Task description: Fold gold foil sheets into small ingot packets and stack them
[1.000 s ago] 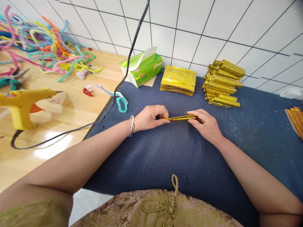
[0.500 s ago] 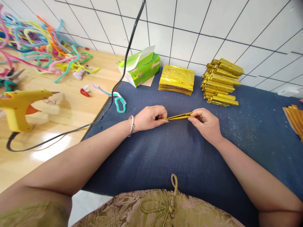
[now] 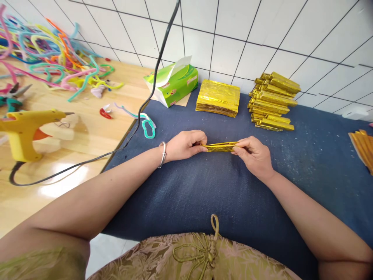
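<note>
- Between the two hands, above the blue cloth (image 3: 189, 194): folded gold paper (image 3: 220, 148), its long edge toward the viewer and its layers slightly parted; whether it touches the cloth cannot be told.
- Left hand (image 3: 187, 146): thumb and curled fingers pinching the left end of the paper; a silver bracelet (image 3: 162, 154) circles the wrist.
- Right hand (image 3: 255, 155): thumb and fingers pinching the right end of the same paper.
- Beyond the hands, near the tiled wall (image 3: 233, 33), left to right: green tissue pack (image 3: 182, 85); neat stack of flat gold sheets (image 3: 218, 97); pile of narrow gold strips (image 3: 272, 103).
- Far right edge: bundle of orange-gold strips (image 3: 361, 146), partly cut off by the frame.
- Left, on the wooden tabletop (image 3: 96, 134): yellow glue gun (image 3: 27, 126) with black cord (image 3: 159, 62); behind it, pliers (image 3: 13, 97) and a tangle of coloured pipe cleaners (image 3: 62, 58).
</note>
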The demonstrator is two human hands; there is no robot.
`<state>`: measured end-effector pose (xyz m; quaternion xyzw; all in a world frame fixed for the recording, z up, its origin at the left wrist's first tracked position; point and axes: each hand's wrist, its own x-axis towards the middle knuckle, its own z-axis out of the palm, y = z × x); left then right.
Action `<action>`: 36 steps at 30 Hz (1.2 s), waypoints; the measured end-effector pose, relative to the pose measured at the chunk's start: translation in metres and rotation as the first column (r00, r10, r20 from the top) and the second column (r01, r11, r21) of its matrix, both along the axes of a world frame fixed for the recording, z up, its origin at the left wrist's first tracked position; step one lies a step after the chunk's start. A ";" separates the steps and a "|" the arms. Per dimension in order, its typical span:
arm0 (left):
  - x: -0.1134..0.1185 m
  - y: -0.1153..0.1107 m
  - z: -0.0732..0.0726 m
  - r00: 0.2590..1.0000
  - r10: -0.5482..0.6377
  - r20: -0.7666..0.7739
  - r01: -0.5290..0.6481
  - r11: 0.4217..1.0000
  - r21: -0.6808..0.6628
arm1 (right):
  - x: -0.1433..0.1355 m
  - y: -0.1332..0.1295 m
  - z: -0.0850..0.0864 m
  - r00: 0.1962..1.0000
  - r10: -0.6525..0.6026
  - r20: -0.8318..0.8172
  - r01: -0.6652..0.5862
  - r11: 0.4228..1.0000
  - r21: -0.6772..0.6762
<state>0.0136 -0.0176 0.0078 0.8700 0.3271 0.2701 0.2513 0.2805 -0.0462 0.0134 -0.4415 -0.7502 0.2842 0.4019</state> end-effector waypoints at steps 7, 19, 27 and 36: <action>0.000 0.000 -0.002 0.999 0.049 -0.010 -0.049 0.999 -0.006 | 0.000 0.003 0.000 1.000 -0.011 0.025 0.014 0.994 -0.111; 0.002 0.001 0.001 0.986 0.158 -0.048 -0.158 0.987 -0.010 | -0.001 0.010 -0.005 0.965 -0.074 0.251 0.069 0.997 0.030; 0.007 0.005 -0.002 0.963 0.215 -0.163 -0.205 0.976 0.077 | -0.006 0.016 -0.005 0.915 -0.057 0.400 0.031 0.997 0.072; 0.007 0.004 -0.001 0.926 0.285 -0.249 -0.189 0.918 0.349 | -0.007 0.017 -0.008 0.864 -0.054 0.500 -0.020 0.990 0.141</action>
